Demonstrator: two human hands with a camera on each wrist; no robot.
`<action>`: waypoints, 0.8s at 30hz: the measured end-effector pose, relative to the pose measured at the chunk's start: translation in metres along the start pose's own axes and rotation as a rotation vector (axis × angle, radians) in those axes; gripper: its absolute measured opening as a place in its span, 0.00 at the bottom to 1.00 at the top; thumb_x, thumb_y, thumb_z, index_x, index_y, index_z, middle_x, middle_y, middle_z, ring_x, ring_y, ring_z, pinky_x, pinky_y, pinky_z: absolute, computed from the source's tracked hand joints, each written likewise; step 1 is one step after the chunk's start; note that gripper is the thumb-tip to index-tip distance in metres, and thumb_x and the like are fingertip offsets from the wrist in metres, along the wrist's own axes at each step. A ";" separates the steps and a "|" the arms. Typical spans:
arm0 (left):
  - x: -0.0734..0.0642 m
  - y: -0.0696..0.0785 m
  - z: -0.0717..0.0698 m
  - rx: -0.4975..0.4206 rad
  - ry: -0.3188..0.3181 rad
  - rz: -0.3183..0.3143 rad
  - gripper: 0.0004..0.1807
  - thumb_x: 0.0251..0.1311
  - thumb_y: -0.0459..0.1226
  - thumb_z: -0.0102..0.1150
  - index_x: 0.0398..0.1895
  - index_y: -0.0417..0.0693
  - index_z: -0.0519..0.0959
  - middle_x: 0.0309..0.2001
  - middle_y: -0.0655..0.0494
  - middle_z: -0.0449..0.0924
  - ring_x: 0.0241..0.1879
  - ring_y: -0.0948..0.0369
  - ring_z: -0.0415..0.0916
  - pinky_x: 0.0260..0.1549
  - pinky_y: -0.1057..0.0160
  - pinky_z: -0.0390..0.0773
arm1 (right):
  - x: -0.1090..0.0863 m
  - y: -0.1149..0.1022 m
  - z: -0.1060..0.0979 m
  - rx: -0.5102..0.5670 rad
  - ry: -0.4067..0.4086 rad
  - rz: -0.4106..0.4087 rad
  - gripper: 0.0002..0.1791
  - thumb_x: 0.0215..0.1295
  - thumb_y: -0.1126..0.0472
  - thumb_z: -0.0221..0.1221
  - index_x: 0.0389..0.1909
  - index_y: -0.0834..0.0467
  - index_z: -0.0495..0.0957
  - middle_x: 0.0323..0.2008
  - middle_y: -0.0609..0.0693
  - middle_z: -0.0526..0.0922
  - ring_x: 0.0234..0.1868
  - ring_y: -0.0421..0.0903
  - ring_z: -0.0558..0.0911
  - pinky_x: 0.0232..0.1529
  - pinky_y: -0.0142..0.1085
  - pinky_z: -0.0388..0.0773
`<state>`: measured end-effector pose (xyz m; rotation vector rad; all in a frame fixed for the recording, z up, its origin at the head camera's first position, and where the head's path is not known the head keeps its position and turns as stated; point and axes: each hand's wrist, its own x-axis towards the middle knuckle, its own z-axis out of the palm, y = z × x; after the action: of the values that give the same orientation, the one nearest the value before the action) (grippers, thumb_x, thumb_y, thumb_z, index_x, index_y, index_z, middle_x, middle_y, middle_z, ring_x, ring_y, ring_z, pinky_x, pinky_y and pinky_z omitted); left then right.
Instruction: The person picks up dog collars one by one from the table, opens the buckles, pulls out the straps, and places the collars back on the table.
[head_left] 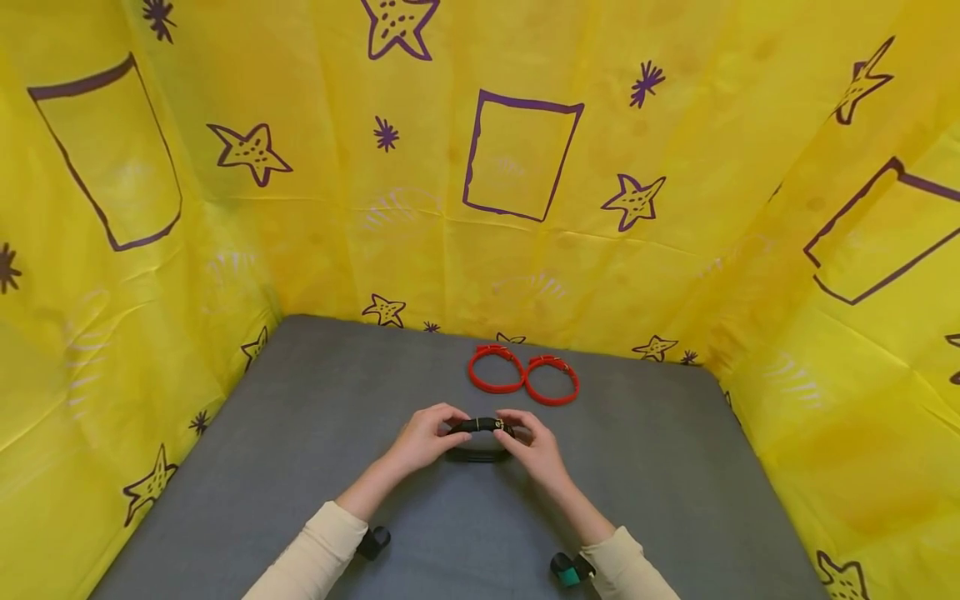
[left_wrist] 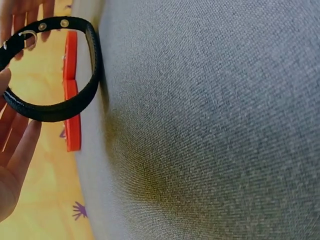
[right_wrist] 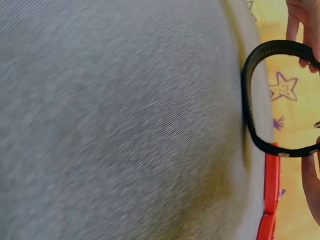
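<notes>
A black buckled collar (head_left: 478, 457), closed into a loop, stands on edge between my two hands. My left hand (head_left: 422, 437) pinches its upper band on the left, thumb in front. On the other side, near the metal buckle, my right hand (head_left: 536, 450) pinches the same band. In the left wrist view the collar (left_wrist: 60, 112) shows a D-ring and metal eyelets. The right wrist view shows the loop of the collar (right_wrist: 247, 95) with its lower side at the grey surface. Fingers hide parts of the band.
Two red buckled collars (head_left: 497, 387) lie side by side as loops beyond my hands, touching each other. The grey padded tabletop (head_left: 300, 400) is bordered by yellow cloth walls (head_left: 337, 250) with purple drawings at the back and both sides.
</notes>
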<state>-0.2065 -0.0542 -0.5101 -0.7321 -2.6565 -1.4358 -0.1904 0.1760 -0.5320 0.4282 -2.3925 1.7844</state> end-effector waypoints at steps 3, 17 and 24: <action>-0.002 0.001 0.001 -0.010 -0.005 -0.008 0.10 0.57 0.38 0.69 0.43 0.51 0.84 0.38 0.61 0.80 0.41 0.60 0.79 0.40 0.58 0.82 | 0.001 -0.003 0.001 0.012 -0.005 -0.012 0.18 0.61 0.59 0.68 0.51 0.57 0.82 0.49 0.51 0.81 0.50 0.46 0.80 0.53 0.42 0.77; -0.002 0.006 0.000 0.022 0.002 0.017 0.12 0.57 0.36 0.69 0.45 0.52 0.83 0.38 0.62 0.79 0.41 0.60 0.78 0.40 0.57 0.82 | 0.006 -0.008 0.004 -0.062 -0.048 -0.081 0.13 0.62 0.59 0.67 0.47 0.53 0.84 0.44 0.47 0.82 0.48 0.45 0.80 0.50 0.40 0.78; 0.002 0.015 -0.002 0.063 0.006 0.063 0.17 0.56 0.41 0.71 0.49 0.52 0.82 0.40 0.62 0.79 0.41 0.62 0.78 0.40 0.57 0.81 | 0.008 -0.012 0.004 -0.074 -0.049 -0.090 0.12 0.62 0.63 0.66 0.47 0.56 0.83 0.45 0.50 0.82 0.48 0.47 0.80 0.51 0.41 0.78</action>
<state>-0.2021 -0.0486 -0.4969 -0.7969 -2.6351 -1.3307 -0.1939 0.1674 -0.5199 0.5671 -2.4209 1.6614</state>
